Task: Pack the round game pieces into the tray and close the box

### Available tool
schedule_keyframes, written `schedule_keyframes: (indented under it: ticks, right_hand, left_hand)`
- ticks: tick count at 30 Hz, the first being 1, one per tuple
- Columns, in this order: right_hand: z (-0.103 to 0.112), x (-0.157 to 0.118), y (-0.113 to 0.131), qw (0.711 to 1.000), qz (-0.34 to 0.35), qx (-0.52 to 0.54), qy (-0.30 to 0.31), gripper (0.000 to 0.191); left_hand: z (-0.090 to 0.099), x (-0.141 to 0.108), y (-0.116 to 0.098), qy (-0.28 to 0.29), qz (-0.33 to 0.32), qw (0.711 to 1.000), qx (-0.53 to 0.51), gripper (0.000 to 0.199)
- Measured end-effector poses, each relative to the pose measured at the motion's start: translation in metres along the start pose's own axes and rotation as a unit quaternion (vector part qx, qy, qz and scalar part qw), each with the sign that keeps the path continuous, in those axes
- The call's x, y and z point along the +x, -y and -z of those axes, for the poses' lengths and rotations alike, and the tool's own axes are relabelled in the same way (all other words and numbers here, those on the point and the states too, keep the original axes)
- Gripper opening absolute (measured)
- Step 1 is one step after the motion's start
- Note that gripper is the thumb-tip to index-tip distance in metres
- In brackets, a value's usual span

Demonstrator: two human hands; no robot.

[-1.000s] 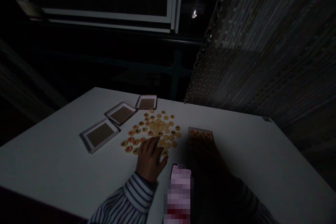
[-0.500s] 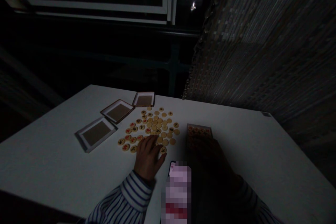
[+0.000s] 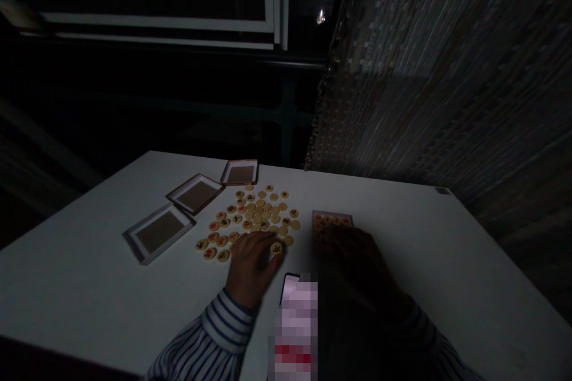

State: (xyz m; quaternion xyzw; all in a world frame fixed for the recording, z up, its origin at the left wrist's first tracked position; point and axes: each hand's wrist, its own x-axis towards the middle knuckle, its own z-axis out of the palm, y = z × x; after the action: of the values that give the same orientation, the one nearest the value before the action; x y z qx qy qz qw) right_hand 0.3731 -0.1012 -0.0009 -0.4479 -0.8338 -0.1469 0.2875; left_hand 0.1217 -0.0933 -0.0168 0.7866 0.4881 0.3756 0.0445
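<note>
We are pinching a black-marked disc (image 3: 276, 247) in the left hand (image 3: 249, 268), thumb and fingertips clamped on its edge, at the near right side of the scattered discs (image 3: 258, 212). These are lying on the white table (image 3: 402, 220), some showing red or black characters, others plain. We are resting the right hand (image 3: 364, 259) at the box (image 3: 331, 214), covering its near part; too dark, we cannot tell whether its fingers are apart or together. The box is holding red-marked discs (image 3: 336, 221) and sitting right of the scatter. Three shallow trays (image 3: 161, 233) are lying beyond and left of the scatter, brown bottoms showing. A phone (image 3: 290, 287), partly pixelated, is lying between our forearms.
</note>
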Motion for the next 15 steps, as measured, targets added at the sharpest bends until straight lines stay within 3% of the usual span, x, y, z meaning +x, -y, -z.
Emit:
schedule_keyframes:
  ticks: [8,15]
  right_hand:
    - [0.004,-0.011,-0.01,0.997,-0.061,0.018,-0.031,0.023]
    - [0.01,-0.01,-0.01,0.99,-0.127,0.053,-0.04,0.018]
  left_hand:
    - [-0.004,0.022,-0.021,0.0,0.021,0.998,-0.059,0.022]
    - [-0.02,0.039,-0.035,0.0,0.044,0.993,-0.108,0.021]
